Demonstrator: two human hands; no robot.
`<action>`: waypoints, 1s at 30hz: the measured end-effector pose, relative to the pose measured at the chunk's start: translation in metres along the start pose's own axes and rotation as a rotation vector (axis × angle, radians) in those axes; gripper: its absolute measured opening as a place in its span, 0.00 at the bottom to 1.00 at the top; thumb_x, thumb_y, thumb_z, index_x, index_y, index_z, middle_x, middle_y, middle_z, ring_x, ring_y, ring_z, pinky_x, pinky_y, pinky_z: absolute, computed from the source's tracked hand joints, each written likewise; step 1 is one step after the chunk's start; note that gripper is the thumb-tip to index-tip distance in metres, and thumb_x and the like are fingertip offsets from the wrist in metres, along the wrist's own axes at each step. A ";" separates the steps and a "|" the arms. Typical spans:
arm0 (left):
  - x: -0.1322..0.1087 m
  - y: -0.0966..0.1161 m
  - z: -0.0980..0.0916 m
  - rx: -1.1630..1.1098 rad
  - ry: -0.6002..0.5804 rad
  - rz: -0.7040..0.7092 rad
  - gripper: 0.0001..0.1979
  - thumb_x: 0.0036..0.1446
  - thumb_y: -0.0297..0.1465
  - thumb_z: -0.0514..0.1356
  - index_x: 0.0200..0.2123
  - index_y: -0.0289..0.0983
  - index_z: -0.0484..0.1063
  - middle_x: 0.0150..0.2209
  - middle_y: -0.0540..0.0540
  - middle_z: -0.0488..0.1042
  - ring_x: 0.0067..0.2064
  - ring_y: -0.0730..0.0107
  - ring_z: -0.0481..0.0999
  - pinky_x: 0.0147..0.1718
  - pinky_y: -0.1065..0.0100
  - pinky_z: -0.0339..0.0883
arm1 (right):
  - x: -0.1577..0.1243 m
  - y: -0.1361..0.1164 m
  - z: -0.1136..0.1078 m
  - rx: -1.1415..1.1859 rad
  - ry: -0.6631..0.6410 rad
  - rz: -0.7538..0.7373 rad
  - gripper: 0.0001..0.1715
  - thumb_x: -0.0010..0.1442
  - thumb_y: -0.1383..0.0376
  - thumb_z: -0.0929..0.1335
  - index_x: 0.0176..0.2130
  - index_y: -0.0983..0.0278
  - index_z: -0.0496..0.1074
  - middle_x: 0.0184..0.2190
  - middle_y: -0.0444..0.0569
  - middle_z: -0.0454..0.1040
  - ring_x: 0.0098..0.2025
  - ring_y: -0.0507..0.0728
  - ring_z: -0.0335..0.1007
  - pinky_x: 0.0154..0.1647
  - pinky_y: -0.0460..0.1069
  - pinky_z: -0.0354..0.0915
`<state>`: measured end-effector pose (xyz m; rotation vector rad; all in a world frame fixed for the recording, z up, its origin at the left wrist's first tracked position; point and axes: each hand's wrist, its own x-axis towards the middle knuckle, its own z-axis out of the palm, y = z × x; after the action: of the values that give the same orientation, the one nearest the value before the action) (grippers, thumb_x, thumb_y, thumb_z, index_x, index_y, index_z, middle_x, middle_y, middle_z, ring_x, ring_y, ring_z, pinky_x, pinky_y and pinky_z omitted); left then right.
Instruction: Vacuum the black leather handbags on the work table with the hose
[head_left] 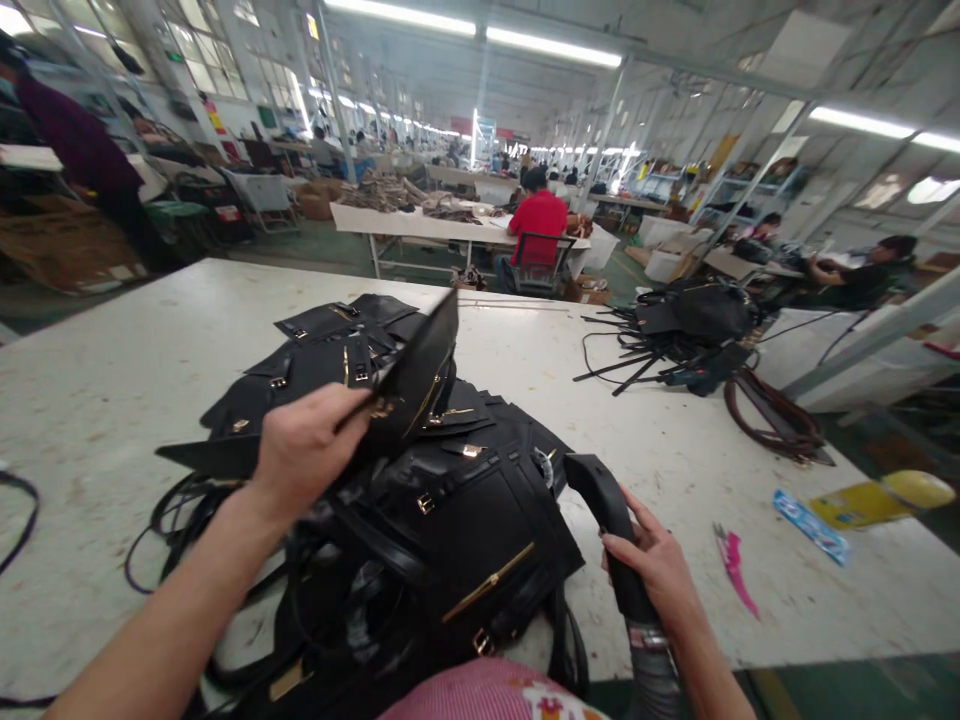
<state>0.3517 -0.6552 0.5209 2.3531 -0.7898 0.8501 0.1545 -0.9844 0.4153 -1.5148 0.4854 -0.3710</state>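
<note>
My left hand (304,455) is closed on a flat black leather panel (416,380) with gold hardware, lifted and tilted above a heap of similar black bag pieces (330,345). My right hand (652,565) grips the black handle of a tool (607,505) whose ribbed grey hose (652,670) runs down off the table's near edge. Between my hands lies a black handbag (480,530) with a gold zipper and buckles, with black straps tangled to its left.
The white worktable (112,400) holds a pile of black straps and pieces (682,330) at the far right, pink snips (731,560), a blue packet (814,525) and a yellow object (915,490). People sit at other tables behind, one in a red shirt (538,225).
</note>
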 end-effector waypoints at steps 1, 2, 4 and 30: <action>-0.012 0.010 0.014 0.034 -0.103 0.130 0.13 0.56 0.34 0.51 0.40 0.37 0.71 0.34 0.49 0.71 0.37 0.70 0.69 0.38 0.68 0.62 | -0.001 -0.001 0.001 0.001 0.017 -0.009 0.47 0.43 0.61 0.72 0.59 0.59 0.52 0.20 0.39 0.69 0.19 0.52 0.63 0.18 0.46 0.60; -0.028 0.020 0.032 0.046 -0.239 0.256 0.12 0.57 0.32 0.50 0.41 0.39 0.70 0.33 0.49 0.71 0.37 0.70 0.69 0.37 0.69 0.62 | -0.002 -0.003 0.002 0.000 0.043 -0.019 0.47 0.43 0.60 0.72 0.59 0.59 0.53 0.20 0.39 0.70 0.19 0.52 0.63 0.18 0.46 0.60; -0.068 0.036 0.074 0.071 -0.473 0.396 0.13 0.57 0.26 0.49 0.41 0.40 0.69 0.32 0.48 0.70 0.35 0.70 0.69 0.33 0.69 0.64 | -0.004 -0.006 0.001 -0.014 0.114 -0.035 0.47 0.43 0.59 0.72 0.59 0.59 0.53 0.21 0.40 0.71 0.19 0.52 0.64 0.18 0.45 0.61; 0.082 -0.033 0.013 0.103 0.025 -0.177 0.21 0.55 0.42 0.49 0.28 0.32 0.73 0.24 0.49 0.70 0.30 0.69 0.71 0.32 0.69 0.62 | -0.020 0.020 0.015 -0.082 0.130 0.106 0.55 0.37 0.53 0.74 0.59 0.63 0.53 0.29 0.46 0.76 0.22 0.57 0.68 0.20 0.48 0.65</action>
<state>0.4312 -0.6689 0.5603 2.4538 -0.5291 0.8603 0.1437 -0.9604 0.3972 -1.5427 0.6875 -0.3718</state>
